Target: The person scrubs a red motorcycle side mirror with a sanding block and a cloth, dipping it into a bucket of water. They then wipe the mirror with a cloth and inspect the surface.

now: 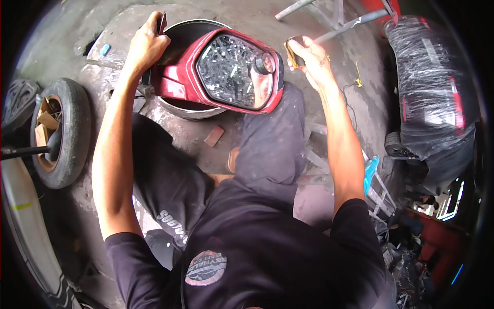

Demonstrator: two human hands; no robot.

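Observation:
A red vehicle side mirror [181,83] rests across a round tub [189,113] and against my knee, its glass face up with a small round mirror near one corner. Above and left of the housing, my left hand [149,42] is closed around a thin dark piece [162,23], whose kind I cannot tell. To the right of the mirror, clear of it, my right hand [310,58] grips a folded dark and yellowish sheet [295,54], perhaps sandpaper. Neither hand touches the mirror.
A tyre [79,135] with cardboard inside its rim stands at the left. A reddish block [214,136] and a small blue piece [104,49] lie on the concrete floor. Metal stand legs [351,25] are at the upper right, beside a plastic-wrapped car part [432,85]. A yellow cord [358,75] lies nearby.

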